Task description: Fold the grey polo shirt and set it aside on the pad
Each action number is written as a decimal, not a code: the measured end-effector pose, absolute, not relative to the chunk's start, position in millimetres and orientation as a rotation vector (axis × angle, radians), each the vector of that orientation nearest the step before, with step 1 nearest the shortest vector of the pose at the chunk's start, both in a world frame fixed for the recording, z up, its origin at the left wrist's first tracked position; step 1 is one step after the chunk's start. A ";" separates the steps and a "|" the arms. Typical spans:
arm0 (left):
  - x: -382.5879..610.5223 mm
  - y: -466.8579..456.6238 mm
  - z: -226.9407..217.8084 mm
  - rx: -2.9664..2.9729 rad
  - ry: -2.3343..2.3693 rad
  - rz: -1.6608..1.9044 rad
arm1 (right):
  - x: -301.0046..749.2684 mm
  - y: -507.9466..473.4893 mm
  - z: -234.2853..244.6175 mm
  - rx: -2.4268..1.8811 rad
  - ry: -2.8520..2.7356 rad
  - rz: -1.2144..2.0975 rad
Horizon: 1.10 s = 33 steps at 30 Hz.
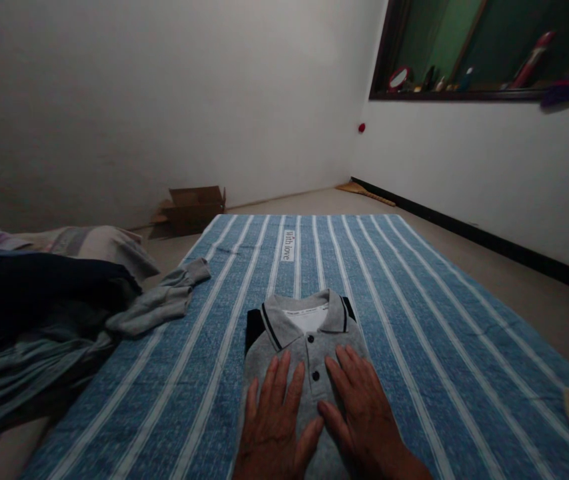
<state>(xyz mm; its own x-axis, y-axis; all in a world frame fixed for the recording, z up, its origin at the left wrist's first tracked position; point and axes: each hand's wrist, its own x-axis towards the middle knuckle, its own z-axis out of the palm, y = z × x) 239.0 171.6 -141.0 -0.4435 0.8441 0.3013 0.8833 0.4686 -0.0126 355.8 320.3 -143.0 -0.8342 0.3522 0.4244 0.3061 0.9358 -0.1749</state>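
Step, my read: pressing flat a folded grey polo shirt [304,347], fold looks done, collar on top. Shirt lies mid blue striped sheet [414,320], close to person, collar pointing away. Left hand [274,420] and right hand [362,407] both palm-down on shirt chest, either side of button placket, thumbs angled inward, nearly meeting. Fingers straight, slightly spread, gripping nothing. Forearms mostly out of frame. Any lift needs hands under shirt sides so fold holds. Loose clothes pile [39,313] at left, apart from shirt
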 end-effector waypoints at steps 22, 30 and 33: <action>240.1 172.0 -138.1 -1.482 -2.459 -0.208 | 356.7 320.6 -139.6 -0.474 -2.653 0.171; 242.1 171.5 -135.0 -1.488 -2.465 -0.237 | 356.3 320.5 -142.1 -0.472 -2.644 0.152; 241.4 171.9 -136.0 -1.480 -2.464 -0.274 | 355.9 320.6 -141.5 -0.467 -2.643 0.142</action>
